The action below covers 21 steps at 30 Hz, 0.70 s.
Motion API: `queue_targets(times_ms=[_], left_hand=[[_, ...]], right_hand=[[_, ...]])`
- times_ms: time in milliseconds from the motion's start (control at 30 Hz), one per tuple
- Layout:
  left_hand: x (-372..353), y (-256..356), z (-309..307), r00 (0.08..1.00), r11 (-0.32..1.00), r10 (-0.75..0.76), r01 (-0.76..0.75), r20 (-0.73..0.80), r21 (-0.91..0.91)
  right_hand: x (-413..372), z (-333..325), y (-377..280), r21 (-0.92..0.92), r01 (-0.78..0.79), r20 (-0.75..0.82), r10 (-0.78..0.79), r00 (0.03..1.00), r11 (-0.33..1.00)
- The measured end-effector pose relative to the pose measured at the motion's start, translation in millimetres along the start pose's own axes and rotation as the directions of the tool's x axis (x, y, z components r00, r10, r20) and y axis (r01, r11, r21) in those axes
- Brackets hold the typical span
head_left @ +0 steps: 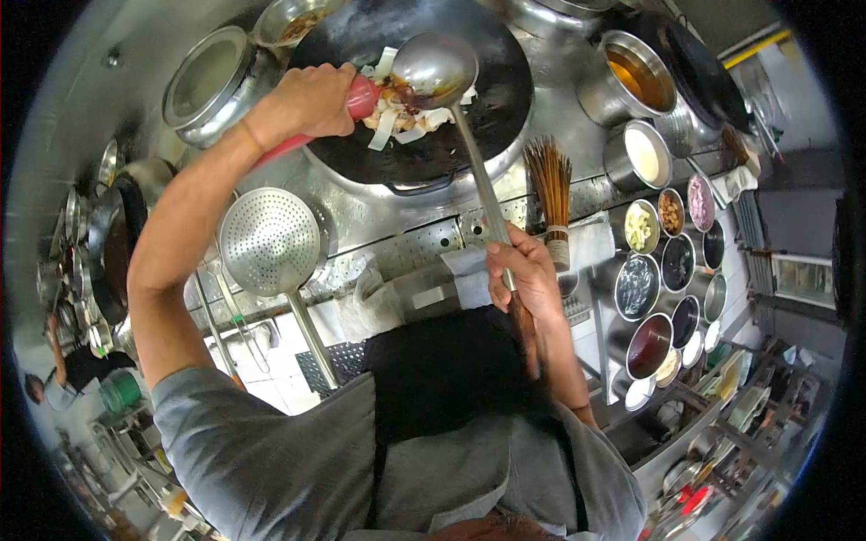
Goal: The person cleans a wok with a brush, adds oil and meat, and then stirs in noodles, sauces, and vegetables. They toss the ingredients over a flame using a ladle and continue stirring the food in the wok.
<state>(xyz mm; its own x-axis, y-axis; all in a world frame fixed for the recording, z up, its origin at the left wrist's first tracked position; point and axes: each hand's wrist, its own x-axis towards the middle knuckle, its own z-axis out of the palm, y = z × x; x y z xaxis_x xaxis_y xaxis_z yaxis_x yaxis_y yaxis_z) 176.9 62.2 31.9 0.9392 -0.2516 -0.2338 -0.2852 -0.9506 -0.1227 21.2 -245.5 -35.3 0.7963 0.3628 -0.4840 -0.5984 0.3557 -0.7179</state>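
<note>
One head-worn camera is looking forward and steeply down, facing the wok (505, 90) from the person's side. It is sitting close above the wok, with the person's apron (451, 379) filling the frame below the wok and the fisheye rim darkening every corner.

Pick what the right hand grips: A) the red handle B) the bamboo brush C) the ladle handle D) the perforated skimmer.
C: the right hand is closed round the long shaft of the ladle, whose bowl sits over the wok; the left hand holds the red handle.
</note>
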Motion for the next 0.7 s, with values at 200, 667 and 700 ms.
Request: queue_targets(times_ms=[200, 667, 700], left_hand=[[39, -11, -10, 0.989, 0.995, 0.032, -0.045, 0.144, 0.088], [-70, -14, 35, 0.804, 0.527, -0.510, 0.012, -0.305, -0.850], [-79, -9, 42, 0.775, 0.462, -0.560, -0.003, -0.294, -0.887]], right_hand=[[11, -5, -7, -0.086, 0.053, 0.011, -0.052, 0.999, 0.995], [89, -76, 32, -0.825, 0.457, 0.197, -0.588, 0.785, 0.334], [93, -79, 32, -0.830, 0.466, 0.225, -0.580, 0.783, 0.307]])
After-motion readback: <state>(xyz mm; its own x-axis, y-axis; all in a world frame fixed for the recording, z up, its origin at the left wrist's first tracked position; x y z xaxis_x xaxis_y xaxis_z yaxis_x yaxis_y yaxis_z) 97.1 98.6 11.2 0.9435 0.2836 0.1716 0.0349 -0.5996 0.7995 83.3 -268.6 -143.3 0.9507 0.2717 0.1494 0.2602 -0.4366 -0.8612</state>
